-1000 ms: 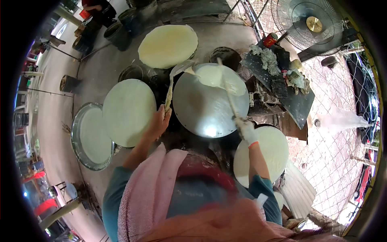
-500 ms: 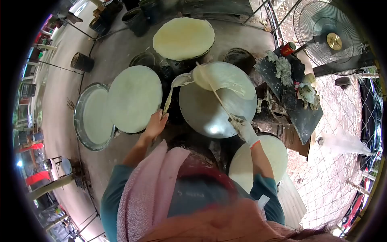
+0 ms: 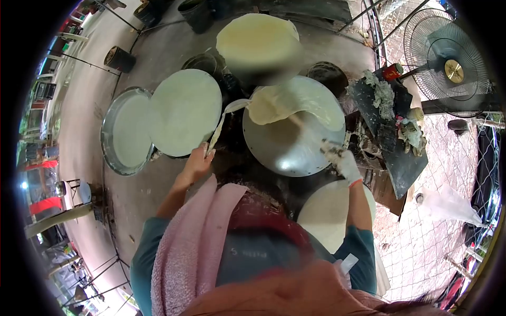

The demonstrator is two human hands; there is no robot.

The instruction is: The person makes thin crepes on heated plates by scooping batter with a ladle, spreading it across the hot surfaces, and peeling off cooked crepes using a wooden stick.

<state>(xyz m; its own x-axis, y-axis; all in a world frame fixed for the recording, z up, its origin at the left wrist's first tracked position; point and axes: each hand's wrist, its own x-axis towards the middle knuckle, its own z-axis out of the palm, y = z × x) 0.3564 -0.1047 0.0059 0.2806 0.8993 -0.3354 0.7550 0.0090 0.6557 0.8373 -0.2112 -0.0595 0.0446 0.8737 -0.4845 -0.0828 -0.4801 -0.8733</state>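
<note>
My left hand (image 3: 197, 164) is closed round the batter-coated handle of a ladle (image 3: 216, 130), whose far end reaches the left rim of a round metal griddle (image 3: 284, 150). Pale batter (image 3: 316, 102) covers the upper part of that griddle in an uneven sheet. My right hand (image 3: 342, 162), in a soiled white glove with an orange cuff, is over the griddle's right edge, closed on a thin wooden stick (image 3: 297, 122). The stick is smeared by motion, and its far end cannot be made out.
Pale sheets lie on a round plate to the left (image 3: 187, 110), another at the back (image 3: 258, 39) and one near my right forearm (image 3: 329, 216). A basin of white batter (image 3: 129, 129) stands far left. On the right are a dark board (image 3: 403, 168) and a fan (image 3: 448, 63).
My right hand has moved right, and the stick has swung and blurred. The ladle's end is now beside the batter on the griddle. The whole view has shifted slightly.
</note>
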